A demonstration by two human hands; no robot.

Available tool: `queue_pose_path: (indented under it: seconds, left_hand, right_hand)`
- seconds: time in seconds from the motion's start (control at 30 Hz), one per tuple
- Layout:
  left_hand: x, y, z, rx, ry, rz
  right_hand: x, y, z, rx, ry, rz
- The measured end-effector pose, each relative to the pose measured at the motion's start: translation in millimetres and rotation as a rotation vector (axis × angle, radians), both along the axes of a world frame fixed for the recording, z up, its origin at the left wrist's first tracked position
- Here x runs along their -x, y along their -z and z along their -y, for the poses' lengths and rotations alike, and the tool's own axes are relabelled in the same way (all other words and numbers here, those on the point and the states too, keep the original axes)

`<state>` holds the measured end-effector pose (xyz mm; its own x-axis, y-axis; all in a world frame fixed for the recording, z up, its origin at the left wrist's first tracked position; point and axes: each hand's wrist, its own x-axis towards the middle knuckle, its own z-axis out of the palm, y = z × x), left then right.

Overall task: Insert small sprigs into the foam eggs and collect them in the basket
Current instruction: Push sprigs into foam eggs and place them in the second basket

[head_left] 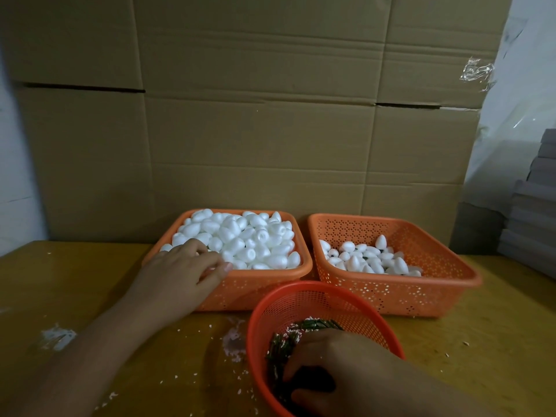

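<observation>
A square orange basket (270,276) at centre left is heaped with plain white foam eggs (249,236). My left hand (183,266) reaches over its front left corner with fingers curled down, and a bit of white egg shows between fingers and thumb. To the right, a second square orange basket (400,290) holds a thin layer of eggs (370,260), some with dark sprig ends. Nearest me, a round red basket (316,291) holds green sprigs (313,325). My right hand (340,371) is inside it, fingers curled into the sprigs, fingertips lost in shadow.
All three baskets stand on a yellow wooden table (90,281) scattered with white foam crumbs (57,337). A wall of cardboard boxes (258,115) rises right behind the baskets. Grey stacked sheets (532,212) and clear plastic sit at the right edge.
</observation>
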<state>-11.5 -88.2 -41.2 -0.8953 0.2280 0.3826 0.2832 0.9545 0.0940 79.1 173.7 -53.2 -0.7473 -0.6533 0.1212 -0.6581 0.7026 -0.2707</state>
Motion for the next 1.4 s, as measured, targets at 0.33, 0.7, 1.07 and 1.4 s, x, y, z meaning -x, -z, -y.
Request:
queue_pose_path:
  seconds: [0.33,0.7,1.07,1.4]
  left_hand:
    - [4.5,-4.5,-5.2,-0.604,0.116,-0.140]
    - [-61.1,-4.4,-92.1,-1.044,0.673,0.418]
    - [-70.6,4.1,-104.8,-1.300,0.601,0.582]
    - [-66.3,5.8,-104.1,-1.316,0.551,0.561]
  right_hand:
    - [-0.8,-2.0,0.9,0.014,-0.003,-0.005]
    - [-3.3,-2.1,2.1,0.032,-0.031,0.034]
    - [-5.2,5.2,4.9,-0.029,-0.014,0.035]
    - [1.8,8.1,-0.9,0.057,-0.004,-0.007]
